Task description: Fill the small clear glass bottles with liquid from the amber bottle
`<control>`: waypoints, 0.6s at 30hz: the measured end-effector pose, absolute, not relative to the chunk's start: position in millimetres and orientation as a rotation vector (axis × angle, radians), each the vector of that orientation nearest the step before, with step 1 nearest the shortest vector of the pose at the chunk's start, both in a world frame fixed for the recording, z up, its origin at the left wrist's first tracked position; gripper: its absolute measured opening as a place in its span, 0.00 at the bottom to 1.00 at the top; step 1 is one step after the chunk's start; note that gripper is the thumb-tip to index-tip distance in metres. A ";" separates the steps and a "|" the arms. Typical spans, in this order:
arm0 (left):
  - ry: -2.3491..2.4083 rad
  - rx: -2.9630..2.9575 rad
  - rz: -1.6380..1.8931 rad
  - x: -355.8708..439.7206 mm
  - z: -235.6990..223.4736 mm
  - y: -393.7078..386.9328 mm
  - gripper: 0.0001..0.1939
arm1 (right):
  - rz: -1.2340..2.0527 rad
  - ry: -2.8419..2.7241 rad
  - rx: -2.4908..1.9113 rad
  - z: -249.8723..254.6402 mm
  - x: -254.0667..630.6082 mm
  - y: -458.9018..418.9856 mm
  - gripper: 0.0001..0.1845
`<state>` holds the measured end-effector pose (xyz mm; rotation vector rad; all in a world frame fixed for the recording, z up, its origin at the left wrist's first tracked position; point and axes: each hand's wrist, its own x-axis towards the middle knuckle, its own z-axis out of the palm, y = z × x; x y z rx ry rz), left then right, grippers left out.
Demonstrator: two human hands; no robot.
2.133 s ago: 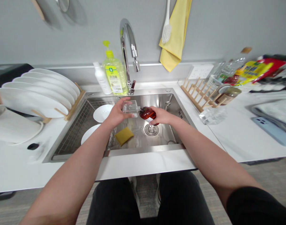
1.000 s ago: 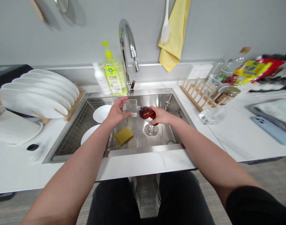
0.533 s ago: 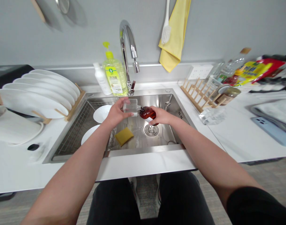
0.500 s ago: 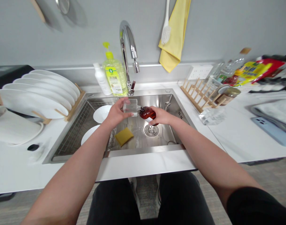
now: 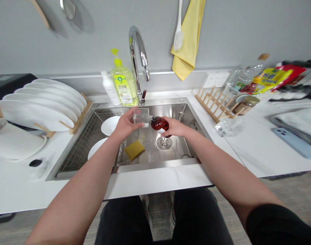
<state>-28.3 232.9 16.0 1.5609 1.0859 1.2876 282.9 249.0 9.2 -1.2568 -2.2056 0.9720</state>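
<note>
A grey wall (image 5: 94,37) rises behind a white surface (image 5: 157,183) with a steel sink (image 5: 157,165) set in it. Left of the sink, white plates (image 5: 40,109) lean in a wooden rack (image 5: 81,117). Over the sink's middle, the left hand (image 5: 126,122) grips a clear bottle (image 5: 142,115) laid sideways; a sponge (image 5: 134,150) lies in the sink. Also over the sink, the dark red bottle (image 5: 159,123) meets the clear one, neck to neck, the right hand (image 5: 172,127) wrapped round it. Right of the sink stands a peg rack (image 5: 207,110).

one bottle (image 5: 141,117) left of another bottle (image 5: 159,123), over sink (image 5: 155,165); sponge (image 5: 134,150) in sink, left of drain strainer (image 5: 165,143); faucet (image 5: 143,58) at rear; plates (image 5: 39,108) left, peg rack (image 5: 207,109) right.
</note>
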 end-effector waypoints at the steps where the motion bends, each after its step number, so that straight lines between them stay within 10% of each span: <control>1: 1.081 1.555 1.290 -28.4 15.9 232.8 0.55 | 0.979 -2.199 -1.257 9.1 283.0 249.2 0.42; 18: 1.066 1.598 1.288 -32.1 14.1 232.0 0.57 | 1.005 -2.195 -1.243 11.2 282.4 247.8 0.41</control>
